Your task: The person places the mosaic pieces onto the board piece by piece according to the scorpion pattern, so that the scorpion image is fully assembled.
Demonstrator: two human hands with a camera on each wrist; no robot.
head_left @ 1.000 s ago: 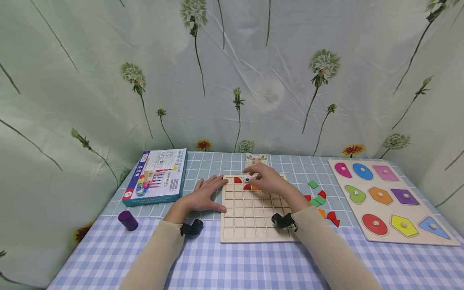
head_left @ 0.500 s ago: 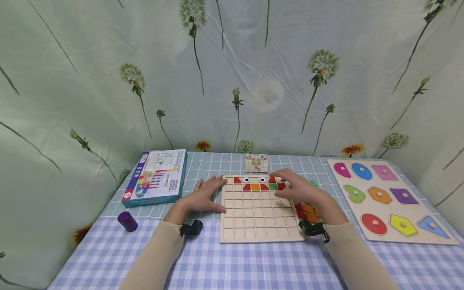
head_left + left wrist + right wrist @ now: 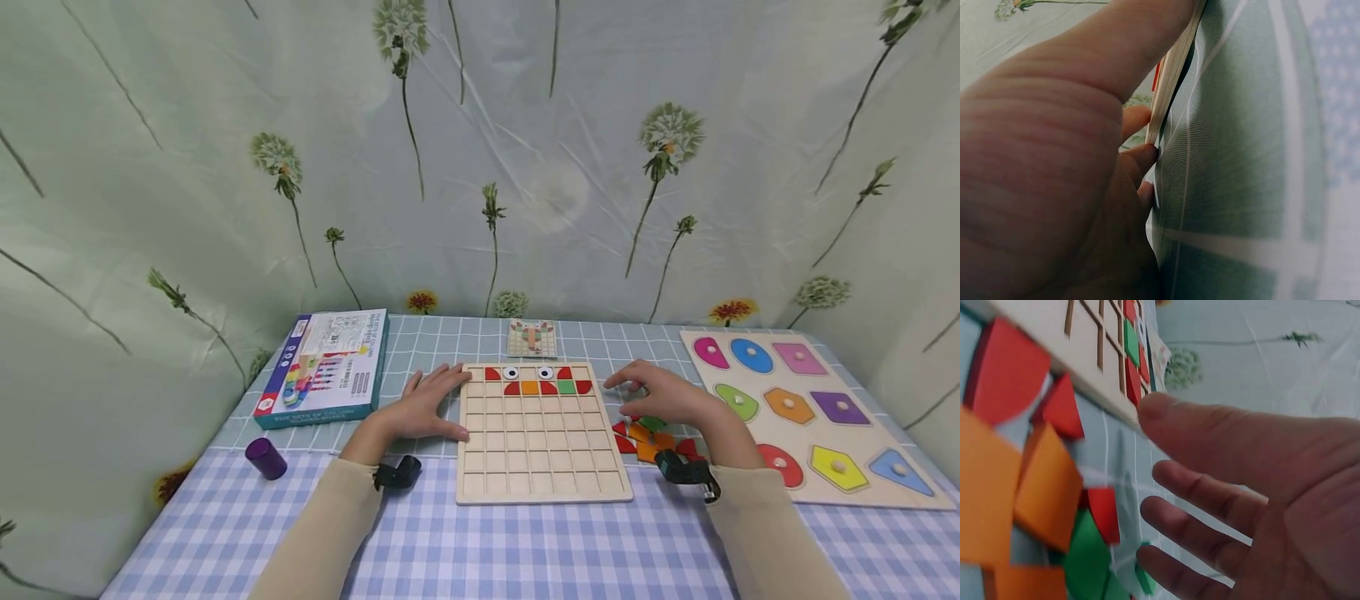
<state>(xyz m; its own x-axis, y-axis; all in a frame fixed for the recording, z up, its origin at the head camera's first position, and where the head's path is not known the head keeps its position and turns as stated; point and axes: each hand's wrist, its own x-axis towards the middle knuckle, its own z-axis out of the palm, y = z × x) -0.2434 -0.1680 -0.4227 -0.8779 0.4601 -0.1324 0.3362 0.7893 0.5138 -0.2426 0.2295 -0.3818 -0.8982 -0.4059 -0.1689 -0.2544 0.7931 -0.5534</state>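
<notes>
A wooden grid board (image 3: 532, 442) lies on the table, with coloured tiles in its two far rows. Among these are two round eye tiles (image 3: 545, 373), an orange tile (image 3: 529, 387), a green tile (image 3: 566, 387) and several red ones. My left hand (image 3: 422, 408) rests at the board's left edge, thumb and fingers spread along it. To the right of the board, my right hand (image 3: 667, 396) hovers with fingers apart and nothing between them. Beneath it lies a heap of loose red, orange and green tiles (image 3: 647, 442), partly hidden by the hand and wrist.
Behind the board is a small picture card (image 3: 532, 338). A boxed game (image 3: 326, 367) and a purple cylinder (image 3: 266, 458) are on the left. On the right lies a knobbed shape puzzle (image 3: 806, 417), partly covered by the right forearm.
From over the board's far rows, my right hand has moved right to above the loose tiles, uncovering the tiles on the board. My left hand has stayed at the left edge.
</notes>
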